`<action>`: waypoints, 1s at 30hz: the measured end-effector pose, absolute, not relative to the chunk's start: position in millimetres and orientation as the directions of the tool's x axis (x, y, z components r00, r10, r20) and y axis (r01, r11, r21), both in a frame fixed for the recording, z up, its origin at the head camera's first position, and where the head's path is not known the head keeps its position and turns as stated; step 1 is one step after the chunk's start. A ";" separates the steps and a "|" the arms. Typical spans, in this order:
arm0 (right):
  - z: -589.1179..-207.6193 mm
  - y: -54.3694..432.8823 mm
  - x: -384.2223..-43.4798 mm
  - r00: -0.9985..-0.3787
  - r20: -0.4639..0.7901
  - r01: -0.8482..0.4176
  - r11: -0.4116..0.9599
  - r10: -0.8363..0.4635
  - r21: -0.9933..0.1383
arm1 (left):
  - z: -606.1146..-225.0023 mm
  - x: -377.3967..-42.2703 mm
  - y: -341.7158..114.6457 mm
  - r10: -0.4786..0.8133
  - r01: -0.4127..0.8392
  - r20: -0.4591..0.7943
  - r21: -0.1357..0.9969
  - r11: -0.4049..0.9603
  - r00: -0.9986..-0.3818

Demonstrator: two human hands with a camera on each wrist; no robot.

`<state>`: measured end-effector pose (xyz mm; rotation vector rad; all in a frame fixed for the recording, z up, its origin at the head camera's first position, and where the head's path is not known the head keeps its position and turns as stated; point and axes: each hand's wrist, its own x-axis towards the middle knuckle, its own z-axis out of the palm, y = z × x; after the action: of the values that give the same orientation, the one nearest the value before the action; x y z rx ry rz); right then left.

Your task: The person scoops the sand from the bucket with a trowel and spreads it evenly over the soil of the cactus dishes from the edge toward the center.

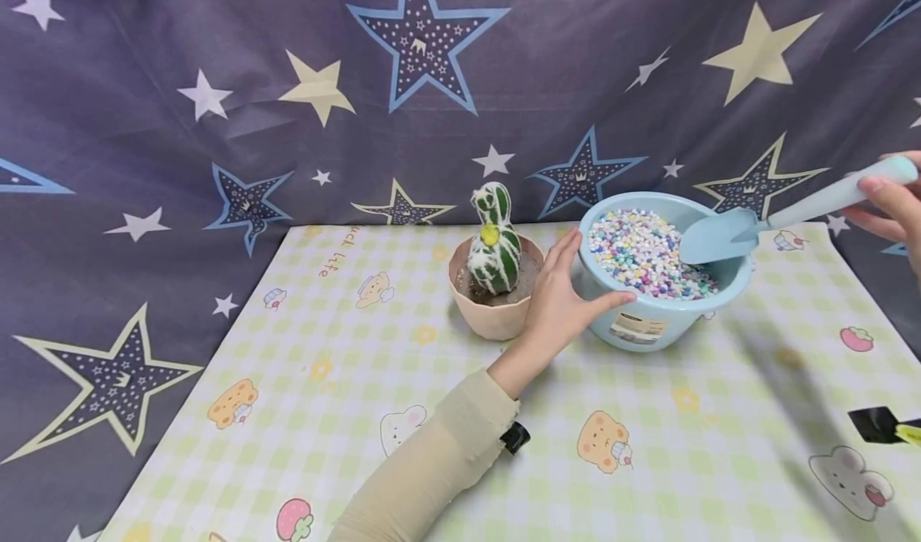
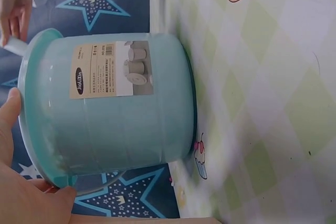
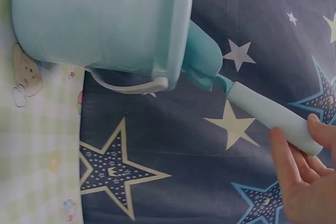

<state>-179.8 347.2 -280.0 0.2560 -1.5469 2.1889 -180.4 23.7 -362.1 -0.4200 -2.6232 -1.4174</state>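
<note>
A light-blue bucket holds many small multicoloured pellets. My left hand rests against the bucket's left rim, fingers and thumb spread fairly straight along it. At the right, my right hand grips a blue trowel by the end of its pale handle. The trowel's blade slants down over the right part of the bucket's mouth, close above the pellets. In the left wrist view the bucket's outer side shows a printed label. The pellets are hidden from both wrist views.
Left of the bucket stands a pink pot with a toy-like cactus bearing a yellow flower, close to my left fingers. A black-and-green tool lies at the right edge. A star-print cloth hangs behind the checked tablecloth.
</note>
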 end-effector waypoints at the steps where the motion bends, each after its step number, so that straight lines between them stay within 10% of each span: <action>1: -282.7 349.4 -179.3 -0.886 0.392 -0.454 -0.297 0.247 -0.840 | -362.0 -180.3 23.5 0.181 0.303 0.243 0.800 0.519 -0.953; 30: -310.1 347.1 -166.3 -0.850 0.399 -0.493 -0.253 0.344 -0.833 | -364.7 -180.7 23.4 0.187 0.334 0.276 0.795 0.506 -0.943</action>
<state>-166.3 347.1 -310.1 0.1829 -1.4877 2.1305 -180.7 23.4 -364.7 -0.4515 -2.5896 -1.4189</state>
